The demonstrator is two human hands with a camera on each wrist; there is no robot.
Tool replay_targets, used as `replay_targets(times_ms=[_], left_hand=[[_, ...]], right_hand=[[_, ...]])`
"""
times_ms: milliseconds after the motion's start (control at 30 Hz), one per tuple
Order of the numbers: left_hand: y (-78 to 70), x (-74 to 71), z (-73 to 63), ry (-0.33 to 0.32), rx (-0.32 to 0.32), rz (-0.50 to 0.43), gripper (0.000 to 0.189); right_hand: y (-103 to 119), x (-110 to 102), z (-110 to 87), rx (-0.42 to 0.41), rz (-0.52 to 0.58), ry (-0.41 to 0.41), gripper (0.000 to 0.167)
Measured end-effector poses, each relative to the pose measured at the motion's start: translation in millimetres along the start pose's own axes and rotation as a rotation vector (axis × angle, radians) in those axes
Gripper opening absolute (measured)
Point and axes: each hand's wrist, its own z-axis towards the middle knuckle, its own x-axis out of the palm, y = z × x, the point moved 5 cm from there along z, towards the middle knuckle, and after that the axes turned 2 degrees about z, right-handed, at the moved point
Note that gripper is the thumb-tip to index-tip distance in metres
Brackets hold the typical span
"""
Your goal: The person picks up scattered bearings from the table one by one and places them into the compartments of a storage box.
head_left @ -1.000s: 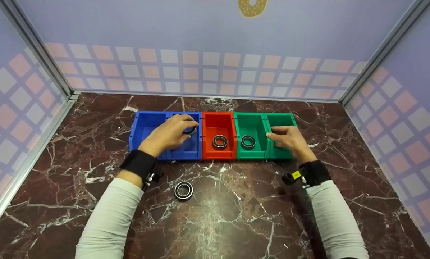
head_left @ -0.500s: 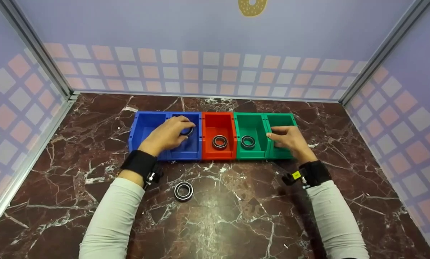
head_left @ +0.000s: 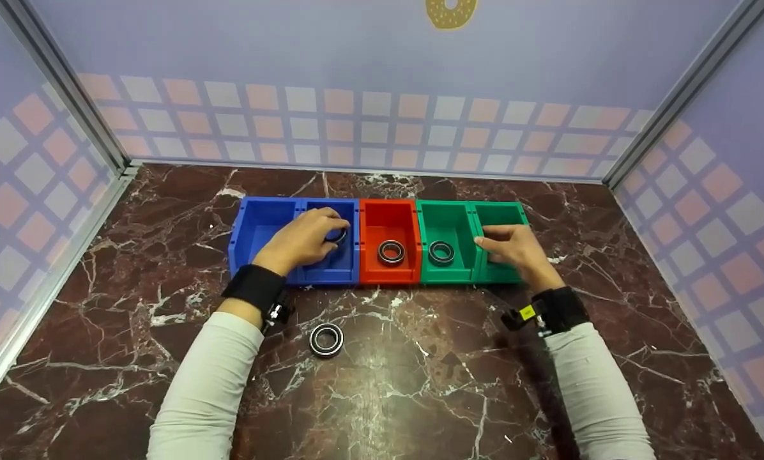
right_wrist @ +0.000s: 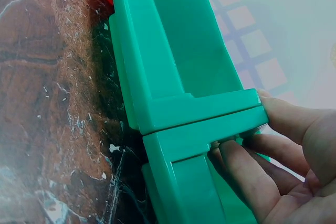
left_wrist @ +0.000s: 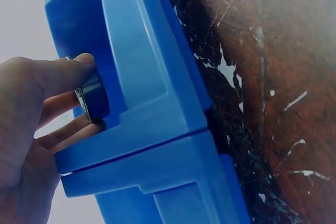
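Observation:
In the head view my left hand (head_left: 302, 237) is over the right-hand blue bin (head_left: 331, 276), pinching a ball bearing (left_wrist: 94, 98) between thumb and fingers. The bearing is on edge inside the bin, partly hidden by the fingers. My right hand (head_left: 513, 248) grips the side wall between the two green bins (right_wrist: 194, 124), thumb on one side and fingers reaching into the rightmost bin. Those fingers partly hide that bin's inside. One bearing (head_left: 391, 252) lies flat in the red bin (head_left: 389, 277), another bearing (head_left: 441, 253) in the left green bin (head_left: 449, 276).
A loose bearing (head_left: 326, 340) lies on the dark marbled tabletop (head_left: 407, 396) in front of the bins. The left blue bin (head_left: 254, 220) ends the row at the left. Tile-patterned panels (head_left: 369, 57) enclose the table at the back and both sides.
My left hand moves slightly left, then back right and a little down, still holding the bearing inside the blue bin. The right hand stays in place.

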Motion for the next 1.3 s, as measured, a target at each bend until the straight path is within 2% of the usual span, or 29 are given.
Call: replay_targets(times_ms=[567,1033,1300], left_hand=[[-2.9,11.8,8.3,0.081,-0.012,0.076,0.046],[-5.4,16.1,12.2,0.086,-0.018,0.121,0.022],[-6.7,19.6,13.0,0.091,-0.019,0.141,0.020]], right_hand=[[0.2,1.4,-1.1,-0.007,-0.010,-0.002,0.063],[0.5,0.8,-0.8,-0.014,-0.001,-0.003,0.063],[0.3,1.1,-0.8,-0.011,-0.006,-0.014,0.063]])
